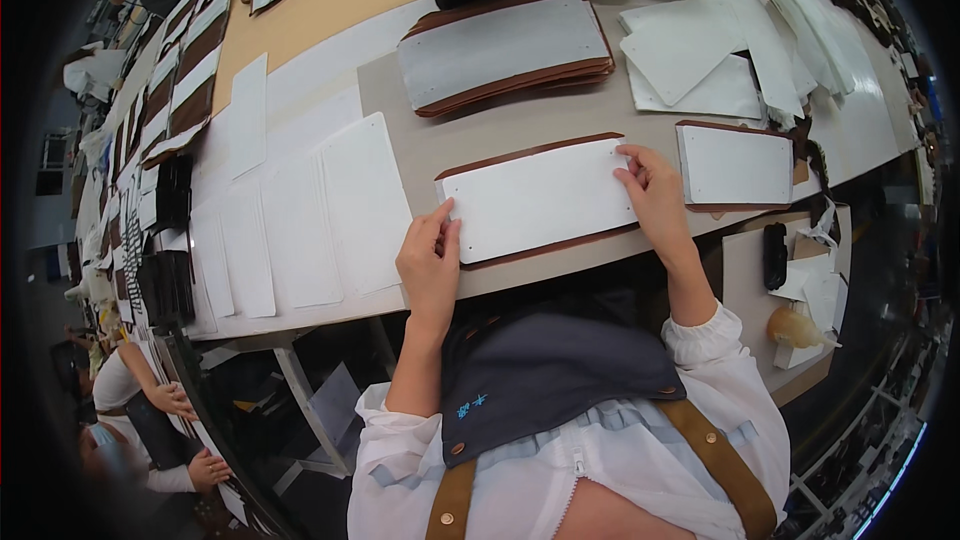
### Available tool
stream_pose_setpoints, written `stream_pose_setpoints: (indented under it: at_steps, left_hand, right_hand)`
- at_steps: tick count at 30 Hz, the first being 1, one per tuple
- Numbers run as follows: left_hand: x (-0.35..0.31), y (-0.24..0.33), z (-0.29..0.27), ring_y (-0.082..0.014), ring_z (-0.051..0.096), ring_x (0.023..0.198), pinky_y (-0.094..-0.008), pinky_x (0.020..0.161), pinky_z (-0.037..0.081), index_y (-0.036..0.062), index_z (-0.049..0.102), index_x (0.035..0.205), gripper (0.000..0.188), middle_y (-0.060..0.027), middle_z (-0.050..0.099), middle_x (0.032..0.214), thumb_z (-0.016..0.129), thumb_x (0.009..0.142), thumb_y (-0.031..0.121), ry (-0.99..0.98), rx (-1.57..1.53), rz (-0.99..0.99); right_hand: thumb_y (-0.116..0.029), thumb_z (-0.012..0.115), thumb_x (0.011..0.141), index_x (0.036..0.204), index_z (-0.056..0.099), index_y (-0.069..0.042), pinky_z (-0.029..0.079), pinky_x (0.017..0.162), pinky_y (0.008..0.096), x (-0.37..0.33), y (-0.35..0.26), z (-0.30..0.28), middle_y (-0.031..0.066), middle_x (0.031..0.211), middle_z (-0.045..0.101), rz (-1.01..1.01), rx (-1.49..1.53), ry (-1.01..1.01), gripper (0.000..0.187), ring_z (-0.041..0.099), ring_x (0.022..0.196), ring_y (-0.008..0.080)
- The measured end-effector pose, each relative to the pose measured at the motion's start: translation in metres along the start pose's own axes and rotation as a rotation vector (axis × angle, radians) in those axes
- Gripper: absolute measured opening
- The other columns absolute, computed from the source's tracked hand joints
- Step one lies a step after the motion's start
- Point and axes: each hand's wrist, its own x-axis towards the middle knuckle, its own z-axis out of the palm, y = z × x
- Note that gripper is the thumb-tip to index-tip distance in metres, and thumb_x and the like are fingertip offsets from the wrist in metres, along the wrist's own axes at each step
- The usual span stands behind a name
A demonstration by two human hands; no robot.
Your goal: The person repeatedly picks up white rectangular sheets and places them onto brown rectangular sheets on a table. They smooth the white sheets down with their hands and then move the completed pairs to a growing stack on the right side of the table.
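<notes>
While the grey worktable [520, 125] runs through a crowded workshop, both hands press flat on one white panel [538, 198] lying over a brown piece [560, 243]: left hand [428, 262] at its left end, right hand [652, 190] at its right. Beyond the hands sits one stack of panels [505, 50]; right of them, one smaller panel [735, 165]. White sheets [300, 210] left, seemingly five.

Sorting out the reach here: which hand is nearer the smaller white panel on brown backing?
Right. The right hand rests beside the smaller white panel on brown backing; the left hand sits farther away.
</notes>
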Motion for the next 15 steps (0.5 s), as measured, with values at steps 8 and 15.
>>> stream_pose_setpoints:
  at_steps: [8, 15]
  left_hand:
    - [-0.0003, -0.0003, -0.0002, -0.0144, 0.057, 0.067, -0.0284, 0.063, 0.049, 0.0048, 0.073, 0.12, 0.026, -0.0062, 0.061, 0.083, 0.071, 0.094, 0.004, -0.005, 0.025, 0.001]
    - [0.003, -0.0011, -0.0024, -0.0187, 0.059, 0.068, -0.0323, 0.065, 0.05, 0.0041, 0.072, 0.119, 0.026, -0.0082, 0.063, 0.083, 0.071, 0.093, 0.004, -0.036, 0.071, 0.035]
  right_hand:
    - [0.002, 0.074, 0.086, 0.116, 0.07, 0.0, 0.046, 0.063, 0.0301, 0.0009, 0.0099, 0.0033, 0.0076, 0.083, 0.056, -0.015, 0.03, 0.012, 0.03, 0.05, 0.065, 0.0157]
    - [-0.001, 0.073, 0.088, 0.118, 0.068, -0.001, 0.045, 0.063, 0.0278, 0.0026, 0.0078, -0.0022, 0.0057, 0.082, 0.055, -0.103, -0.066, -0.015, 0.031, 0.048, 0.064, 0.0129]
